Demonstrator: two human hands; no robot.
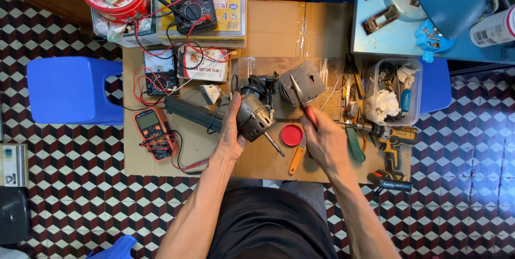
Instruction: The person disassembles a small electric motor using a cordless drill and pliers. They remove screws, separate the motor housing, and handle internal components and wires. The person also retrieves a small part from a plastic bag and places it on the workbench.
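grey metal motor point(254, 118) sits gripped in the left hand point(232, 130), steadied above the surface point(268, 23); right hand point(324, 138) clasps red-handled pliers point(303, 101), tips aimed toward it.

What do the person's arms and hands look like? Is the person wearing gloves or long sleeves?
No gloves and no long sleeves. Both forearms are bare from elbow to wrist. The left hand and right hand are bare too, with no watch, ring or bracelet that I can see. The arms look lean. Below them shows a dark top over grey trousers.
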